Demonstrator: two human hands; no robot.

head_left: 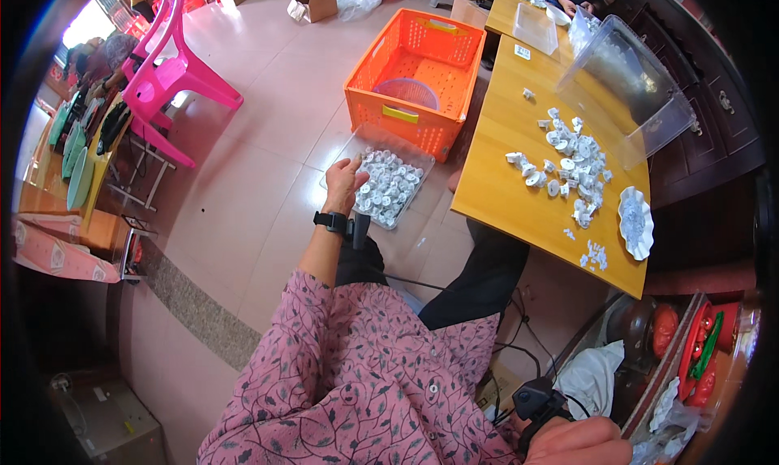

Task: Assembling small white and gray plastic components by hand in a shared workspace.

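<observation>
Hands sit apart: the left hand [344,182], near mid-frame, reaches down with fingers loosely curled onto the rim of a shallow clear plastic tray [337,167] on the floor, filled with small white plastic caps [388,187]; whether it grips one I cannot tell, and the right hand [578,442], at the bottom right edge, shows only its back, so its grip is unclear too. Above the tray stands an orange slotted plastic crate [422,55] holding a round purple basket [406,92]. Right of centre, a yellow wooden table [503,181] carries more loose white pieces [568,165], a tipped clear plastic bin [629,83] and a white fluted dish [634,221], while a pink plastic chair [174,71] stands on pale floor tiles [268,124] at upper left.
</observation>
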